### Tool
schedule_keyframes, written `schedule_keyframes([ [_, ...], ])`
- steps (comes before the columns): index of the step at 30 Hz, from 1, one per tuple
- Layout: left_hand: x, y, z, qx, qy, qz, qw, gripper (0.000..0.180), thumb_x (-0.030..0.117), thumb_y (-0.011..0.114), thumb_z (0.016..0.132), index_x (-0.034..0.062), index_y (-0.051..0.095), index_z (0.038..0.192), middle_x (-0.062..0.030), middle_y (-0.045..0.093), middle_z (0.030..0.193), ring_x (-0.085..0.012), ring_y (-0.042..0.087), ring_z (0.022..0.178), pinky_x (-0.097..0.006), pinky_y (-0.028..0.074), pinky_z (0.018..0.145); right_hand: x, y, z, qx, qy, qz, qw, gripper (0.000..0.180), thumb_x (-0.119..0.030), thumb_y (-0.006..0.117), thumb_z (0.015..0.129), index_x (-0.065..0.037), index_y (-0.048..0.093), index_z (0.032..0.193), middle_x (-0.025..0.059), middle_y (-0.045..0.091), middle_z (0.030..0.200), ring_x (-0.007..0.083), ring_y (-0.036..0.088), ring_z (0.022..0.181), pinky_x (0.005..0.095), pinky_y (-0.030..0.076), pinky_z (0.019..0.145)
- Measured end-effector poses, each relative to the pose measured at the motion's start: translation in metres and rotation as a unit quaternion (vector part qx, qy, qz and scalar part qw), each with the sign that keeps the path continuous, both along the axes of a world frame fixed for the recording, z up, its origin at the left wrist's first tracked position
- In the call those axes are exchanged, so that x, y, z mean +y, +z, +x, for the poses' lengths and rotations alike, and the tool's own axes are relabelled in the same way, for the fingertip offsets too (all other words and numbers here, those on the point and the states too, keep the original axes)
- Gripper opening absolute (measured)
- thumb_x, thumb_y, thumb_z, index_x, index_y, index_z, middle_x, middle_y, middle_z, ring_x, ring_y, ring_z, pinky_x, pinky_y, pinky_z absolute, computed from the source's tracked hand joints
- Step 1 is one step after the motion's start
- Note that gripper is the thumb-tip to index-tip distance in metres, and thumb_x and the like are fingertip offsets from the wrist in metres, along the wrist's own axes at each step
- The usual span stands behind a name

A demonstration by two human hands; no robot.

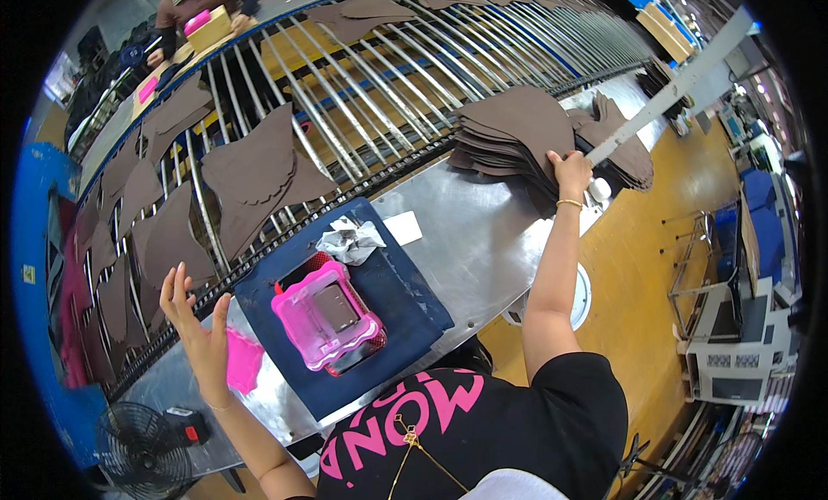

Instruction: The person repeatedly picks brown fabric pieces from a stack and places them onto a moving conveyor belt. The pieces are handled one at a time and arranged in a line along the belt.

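My right hand [569,174] reaches out to the far right, fingers curled at the edge of a stack of brown leather-like cut pieces [517,125]. Its thumb and fingers pinch the near right corner of that stack; how many pieces are between them is hidden. My left hand [197,332] is raised at the left with spread fingers and holds nothing. Between my arms lies a dark blue mat [405,297], bearing a pink plastic frame-like tray [302,319] with a clear middle. Beside the tray sits a crumpled, stained white cloth [352,243].
A roller conveyor [345,125] carrying more brown pieces [254,172] runs along the far side of the metal table [466,232]. A pink piece [244,360], white card [403,228] and black fan [142,448] are nearby. A slanted metal bar [673,90] rises at right. Across sits a person [203,4].
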State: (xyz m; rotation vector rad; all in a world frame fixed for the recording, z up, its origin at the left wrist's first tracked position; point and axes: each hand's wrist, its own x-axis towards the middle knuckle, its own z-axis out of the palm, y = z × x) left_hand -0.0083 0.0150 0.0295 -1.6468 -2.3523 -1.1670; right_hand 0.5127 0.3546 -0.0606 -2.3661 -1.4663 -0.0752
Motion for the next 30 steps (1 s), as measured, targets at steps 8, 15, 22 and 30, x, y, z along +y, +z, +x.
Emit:
schedule_keyframes([
  [8, -0.007, 0.004, 0.003, 0.000, -0.005, -0.012, 1.000, 0.062, 0.016, 0.071, 0.081, 0.0113, 0.042, 0.136, -0.0131, 0.033, 0.137, -0.0276, 0.047, 0.117, -0.038, 0.039, 0.099, 0.022, 0.003, 0.033, 0.009, 0.049, -0.026, 0.998, 0.064, -0.047, 0.080, 0.063, 0.009, 0.066, 0.092, 0.0282, 0.064, 0.098, 0.0387, 0.063, 0.097, 0.0428, 0.048, 0.085],
  [15, 0.001, 0.016, 0.012, -0.007, -0.055, -0.012, 0.998, 0.066, 0.019, 0.073, 0.079, 0.0109, 0.041, 0.137, -0.0136, 0.033, 0.136, -0.0296, 0.047, 0.115, -0.039, 0.040, 0.098, -0.046, 0.101, -0.092, 0.011, 0.270, 0.092, 0.958, 0.030, -0.017, 0.047, 0.096, -0.008, 0.050, 0.124, 0.0244, 0.063, 0.085, 0.0375, 0.063, 0.072, 0.0454, 0.049, 0.062],
  [22, 0.037, 0.020, 0.024, -0.088, -0.094, 0.059, 0.990, 0.070, 0.022, 0.073, 0.080, 0.0094, 0.038, 0.140, -0.0123, 0.030, 0.140, -0.0257, 0.044, 0.122, -0.037, 0.042, 0.098, -0.117, 0.162, -0.189, 0.290, 0.517, 0.162, 0.789, 0.032, -0.020, 0.054, 0.095, 0.004, 0.055, 0.116, 0.0126, 0.063, 0.097, 0.0179, 0.057, 0.082, 0.0279, 0.045, 0.075],
  [30, -0.053, 0.059, -0.014, -0.259, -0.016, 0.021, 0.966, 0.018, 0.014, 0.060, 0.091, 0.0001, 0.061, 0.101, 0.0051, 0.055, 0.068, 0.0002, 0.052, 0.053, -0.016, 0.037, 0.041, -0.180, 0.109, -0.269, 0.475, 0.664, -0.077, 0.572, 0.032, -0.010, 0.071, 0.082, 0.002, 0.060, 0.108, 0.0134, 0.069, 0.094, 0.0197, 0.066, 0.081, 0.0303, 0.050, 0.071],
])
